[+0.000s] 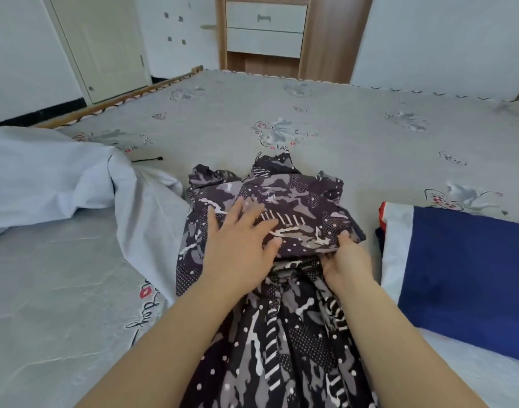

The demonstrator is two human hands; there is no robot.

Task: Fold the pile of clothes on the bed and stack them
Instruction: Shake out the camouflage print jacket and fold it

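A dark patterned garment (293, 201), black with grey and white camouflage shapes and dots, lies on the bed (370, 136) in front of me, its far part folded back over itself. My left hand (240, 240) lies flat on the folded part with fingers spread and straight. At the fold's right edge, my right hand (343, 257) pinches the cloth between thumb and fingers. The lower part of the garment runs down between my forearms to the bottom of the view.
A pale blue sheet or garment (61, 178) lies bunched at the left. A navy, white and red folded item (458, 260) sits at the right. A thin black stick-like thing (147, 159) lies on the bed. A door and wooden drawers stand beyond the bed.
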